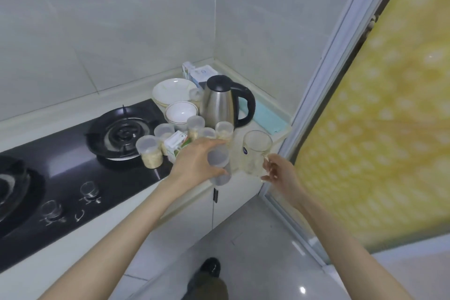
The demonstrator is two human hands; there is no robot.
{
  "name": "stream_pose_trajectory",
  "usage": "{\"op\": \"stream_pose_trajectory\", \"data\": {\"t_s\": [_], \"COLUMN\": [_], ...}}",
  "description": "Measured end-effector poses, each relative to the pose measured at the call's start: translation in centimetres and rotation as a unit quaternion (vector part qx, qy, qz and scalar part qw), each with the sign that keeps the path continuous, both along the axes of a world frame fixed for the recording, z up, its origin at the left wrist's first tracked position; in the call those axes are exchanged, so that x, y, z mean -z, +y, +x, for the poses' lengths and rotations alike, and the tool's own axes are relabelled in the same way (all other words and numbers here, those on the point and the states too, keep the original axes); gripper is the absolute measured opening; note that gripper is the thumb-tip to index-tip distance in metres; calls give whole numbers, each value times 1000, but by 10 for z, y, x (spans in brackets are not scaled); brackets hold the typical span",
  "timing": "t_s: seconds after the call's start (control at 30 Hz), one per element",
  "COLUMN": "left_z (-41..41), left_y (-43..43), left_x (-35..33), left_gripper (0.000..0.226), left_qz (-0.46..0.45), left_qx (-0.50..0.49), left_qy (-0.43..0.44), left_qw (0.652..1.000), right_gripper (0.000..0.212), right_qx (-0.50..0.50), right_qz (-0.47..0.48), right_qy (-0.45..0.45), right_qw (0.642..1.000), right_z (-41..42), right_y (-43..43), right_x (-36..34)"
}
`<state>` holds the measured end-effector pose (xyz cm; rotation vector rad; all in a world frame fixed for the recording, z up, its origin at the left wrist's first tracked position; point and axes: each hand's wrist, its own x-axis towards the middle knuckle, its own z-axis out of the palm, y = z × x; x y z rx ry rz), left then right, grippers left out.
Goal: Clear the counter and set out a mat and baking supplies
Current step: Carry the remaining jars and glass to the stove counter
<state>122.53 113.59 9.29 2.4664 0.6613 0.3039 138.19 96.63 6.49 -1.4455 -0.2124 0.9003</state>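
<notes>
Six plastic jars (149, 151), one glass mug (257, 151)

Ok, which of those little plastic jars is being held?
The greyish jar, frontmost of them, gripped by the left hand. The other jars stand behind it, near the bowls.

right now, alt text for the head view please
A person's left hand grips a plastic jar and the right hand holds a glass mug over a counter crowded with jars, bowls and a steel kettle, beside a gas hob.
</notes>
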Motion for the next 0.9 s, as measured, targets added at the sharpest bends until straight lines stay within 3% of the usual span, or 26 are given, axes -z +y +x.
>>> {"op": "stream_pose_trajectory", "data": {"t_s": [0.57, 0.77, 0.9], "left_z": [133, 138, 139], "left_y": [58, 56, 49], "left_x": [48, 54, 56], "left_gripper": [72, 74, 74], "left_qz": [-39, -55, -82], "left_qx": [-19, -79, -135], "left_qy": [31, 41, 28], "left_qw": [999, 995, 987], "right_gripper": [30, 33, 32], "right_qx": [-101, -169, -210], "right_qz": [-73, -109, -104], "right_qy": [1, -35, -9], "right_qw": [992, 979, 972], "right_z": [153, 175, 187], "right_y": [96, 119, 131], "right_x": [65, 78, 84]}}
